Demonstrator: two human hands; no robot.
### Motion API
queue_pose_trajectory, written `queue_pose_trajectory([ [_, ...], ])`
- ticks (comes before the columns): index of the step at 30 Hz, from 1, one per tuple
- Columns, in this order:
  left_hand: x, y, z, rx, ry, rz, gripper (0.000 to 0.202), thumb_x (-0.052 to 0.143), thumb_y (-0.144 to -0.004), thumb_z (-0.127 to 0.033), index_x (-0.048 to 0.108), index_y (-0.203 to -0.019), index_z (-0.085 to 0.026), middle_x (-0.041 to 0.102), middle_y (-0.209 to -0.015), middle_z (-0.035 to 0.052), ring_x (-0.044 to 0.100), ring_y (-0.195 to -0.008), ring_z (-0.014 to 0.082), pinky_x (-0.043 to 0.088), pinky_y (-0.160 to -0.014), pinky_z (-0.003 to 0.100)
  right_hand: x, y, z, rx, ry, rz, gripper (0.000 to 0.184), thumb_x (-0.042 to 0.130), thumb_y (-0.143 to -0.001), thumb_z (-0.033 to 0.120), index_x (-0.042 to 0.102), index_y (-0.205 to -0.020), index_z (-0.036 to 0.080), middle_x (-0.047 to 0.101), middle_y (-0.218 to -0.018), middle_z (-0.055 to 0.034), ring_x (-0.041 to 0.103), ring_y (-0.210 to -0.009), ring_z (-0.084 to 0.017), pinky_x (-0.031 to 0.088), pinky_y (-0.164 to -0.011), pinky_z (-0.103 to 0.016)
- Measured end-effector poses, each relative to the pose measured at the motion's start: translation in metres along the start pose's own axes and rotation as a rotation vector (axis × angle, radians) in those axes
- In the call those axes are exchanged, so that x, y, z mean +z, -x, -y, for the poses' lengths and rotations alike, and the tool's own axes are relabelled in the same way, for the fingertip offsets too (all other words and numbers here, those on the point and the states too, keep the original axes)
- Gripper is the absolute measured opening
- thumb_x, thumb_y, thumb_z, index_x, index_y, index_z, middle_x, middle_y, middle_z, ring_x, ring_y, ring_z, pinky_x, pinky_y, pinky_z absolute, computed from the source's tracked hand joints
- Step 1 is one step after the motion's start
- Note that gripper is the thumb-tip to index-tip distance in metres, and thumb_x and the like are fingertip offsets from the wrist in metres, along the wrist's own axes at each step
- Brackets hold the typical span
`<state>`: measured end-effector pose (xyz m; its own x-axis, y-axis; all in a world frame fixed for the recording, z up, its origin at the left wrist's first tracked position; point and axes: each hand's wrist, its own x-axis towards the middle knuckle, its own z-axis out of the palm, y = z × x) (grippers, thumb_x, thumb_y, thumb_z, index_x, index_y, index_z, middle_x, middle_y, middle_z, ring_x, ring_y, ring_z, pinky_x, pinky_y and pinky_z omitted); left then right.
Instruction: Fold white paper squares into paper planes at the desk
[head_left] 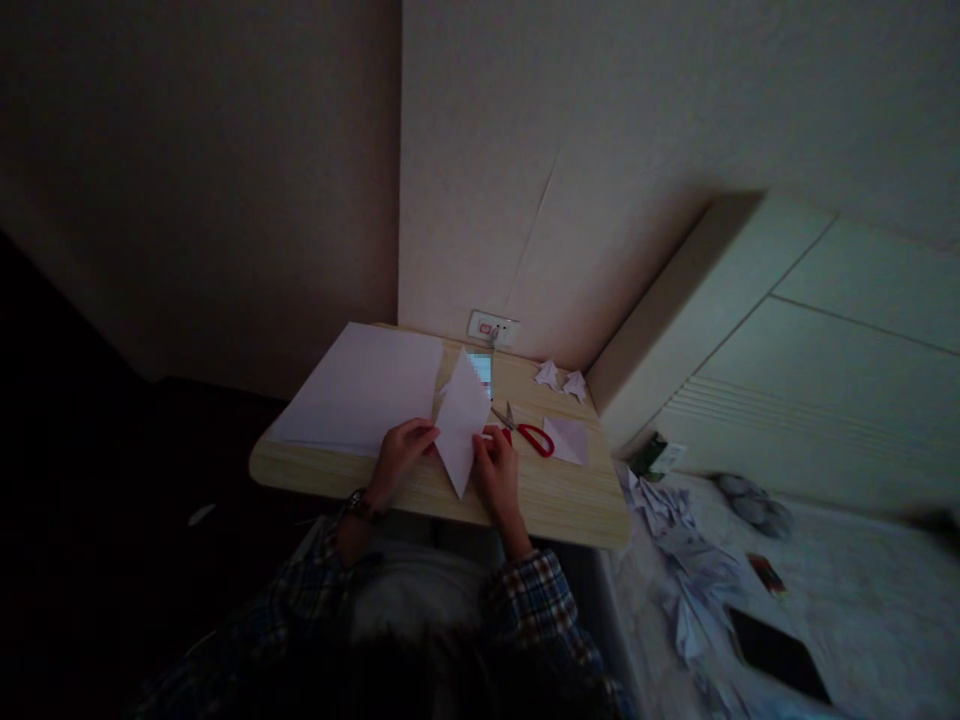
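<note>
A white sheet of paper (460, 425), diamond-shaped as I see it, is held up over the wooden table between my two hands. My left hand (405, 452) pinches its left corner, and my right hand (496, 466) grips its lower right edge. Just beyond my right hand lie scissors (534, 439) with red handles, their blades parted. To the left of my left hand rests a stack of large white paper (367, 385). A smaller paper piece (570, 440) with a crease lies right of the scissors.
Two small folded paper shapes (548, 375) stand at the table's (555, 505) back right. A wall socket (493, 328) with a plug is behind. To the right, a bed (840, 570) holds crumpled and folded papers (682, 540), a dark tablet-like object (776, 652) and a grey bundle (754, 505).
</note>
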<state>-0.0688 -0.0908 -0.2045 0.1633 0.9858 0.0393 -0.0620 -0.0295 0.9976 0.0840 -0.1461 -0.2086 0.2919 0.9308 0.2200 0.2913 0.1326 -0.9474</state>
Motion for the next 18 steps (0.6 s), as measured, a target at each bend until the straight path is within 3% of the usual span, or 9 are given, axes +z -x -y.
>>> queue_pose_trajectory([
  [18, 0.0015, 0.0000, -0.0058, -0.043, -0.002, 0.004, 0.027, 0.069, -0.058, -0.043, 0.062, -0.065, -0.018, 0.059, -0.050, -0.0023, 0.055, -0.050, 0.0147, 0.045, -0.054, 0.027, 0.0002, -0.0013, -0.0038, 0.035, 0.007, -0.004, 0.019, 0.048, -0.086, 0.039, 0.054, -0.088, 0.021, 0.058, -0.061, 0.0026, 0.052, -0.052, -0.014, 0.037, -0.048, -0.023],
])
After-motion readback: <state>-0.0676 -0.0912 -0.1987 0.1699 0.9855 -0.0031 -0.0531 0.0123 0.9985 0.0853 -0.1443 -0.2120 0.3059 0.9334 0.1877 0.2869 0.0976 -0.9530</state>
